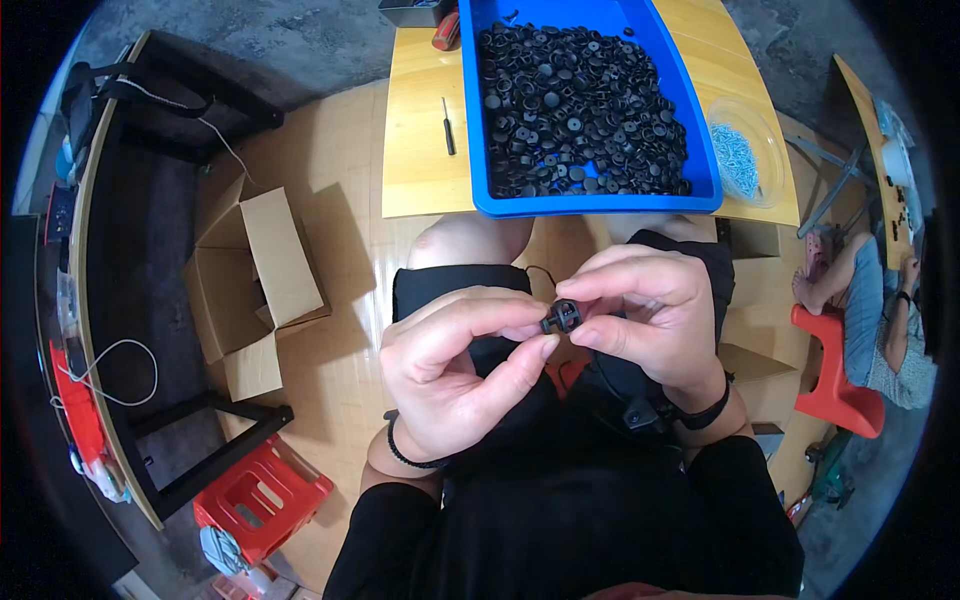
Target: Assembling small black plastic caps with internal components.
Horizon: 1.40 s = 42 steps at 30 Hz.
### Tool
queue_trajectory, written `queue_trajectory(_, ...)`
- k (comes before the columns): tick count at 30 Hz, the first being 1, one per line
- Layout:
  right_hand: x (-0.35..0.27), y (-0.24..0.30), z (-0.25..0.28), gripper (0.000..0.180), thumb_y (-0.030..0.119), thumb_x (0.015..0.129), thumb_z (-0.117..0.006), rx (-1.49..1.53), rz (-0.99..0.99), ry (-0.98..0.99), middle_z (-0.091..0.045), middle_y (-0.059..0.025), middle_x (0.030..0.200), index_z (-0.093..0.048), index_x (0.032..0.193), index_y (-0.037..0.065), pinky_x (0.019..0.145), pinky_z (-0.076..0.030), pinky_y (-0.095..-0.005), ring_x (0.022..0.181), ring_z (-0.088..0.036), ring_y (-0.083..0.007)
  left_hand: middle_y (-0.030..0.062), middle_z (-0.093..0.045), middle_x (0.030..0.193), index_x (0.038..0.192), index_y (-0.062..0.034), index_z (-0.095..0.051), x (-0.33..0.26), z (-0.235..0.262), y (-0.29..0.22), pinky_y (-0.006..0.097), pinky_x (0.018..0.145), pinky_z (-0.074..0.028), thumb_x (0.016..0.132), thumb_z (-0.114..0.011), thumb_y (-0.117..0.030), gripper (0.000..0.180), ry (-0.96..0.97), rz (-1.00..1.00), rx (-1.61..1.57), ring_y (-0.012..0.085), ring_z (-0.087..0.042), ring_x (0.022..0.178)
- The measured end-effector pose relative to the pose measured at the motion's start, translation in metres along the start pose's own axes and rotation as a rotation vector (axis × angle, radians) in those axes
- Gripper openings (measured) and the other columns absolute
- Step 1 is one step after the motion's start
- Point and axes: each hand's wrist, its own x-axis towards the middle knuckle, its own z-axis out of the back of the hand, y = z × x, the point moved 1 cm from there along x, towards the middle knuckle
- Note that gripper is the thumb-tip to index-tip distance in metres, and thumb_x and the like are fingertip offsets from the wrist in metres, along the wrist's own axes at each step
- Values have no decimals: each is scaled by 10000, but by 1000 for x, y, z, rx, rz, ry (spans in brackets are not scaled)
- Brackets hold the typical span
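Over my lap I hold a small round black plastic part (566, 316) between both hands. My left hand (455, 365) pinches its left end with thumb and forefinger. From the other side, my right hand (650, 315) grips it the same way. Ahead of my knees, a blue tray (600, 208) on the table holds a heap of small black plastic parts (580, 110). A round clear tub (770, 180) of small silvery screws or pins (735, 160) stands right of the tray. Left of the tray lies a thin black screwdriver (449, 128).
The wooden table (425, 185) ends just beyond my knees. An open cardboard box (285, 260) stands on the floor at left, with a red stool (265, 495) nearer me. A black-framed bench (140, 400) runs along the left. At far right another person sits on a red chair (835, 380).
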Motion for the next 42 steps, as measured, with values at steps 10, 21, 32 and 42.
queue_trajectory(10,0,-3,1,259,-6,698,-719,6,-10,-28,-631,-107,885,-657,949,-14,637,-506,-216,755,-616,-121,154,-649,797,807,38,-651,4,-3,-4,261,654,-479,644,-732,23,183,-6,-12,120,190,-617,715)
queue_trajectory(21,0,5,-5,235,32,686,-722,-301,137,-68,-656,-120,838,-673,914,7,633,-506,-251,735,-643,-185,145,-635,826,862,52,-632,-1,-6,0,260,673,-487,712,-704,17,170,-40,-10,51,190,-617,745)
queue_trajectory(32,-3,8,-3,230,21,687,-708,-200,128,38,-671,-111,876,-688,914,53,665,-524,-273,772,-661,-205,178,-599,1054,1007,36,-632,6,-4,5,285,792,-483,658,-762,-28,378,93,80,-309,222,-599,944)
queue_trajectory(42,-2,11,-2,230,25,686,-713,-188,155,122,-665,-110,853,-686,913,47,633,-517,-272,744,-656,-203,192,-638,976,982,55,-639,11,2,8,313,785,-505,642,-771,-56,381,233,-109,-153,270,-633,909)
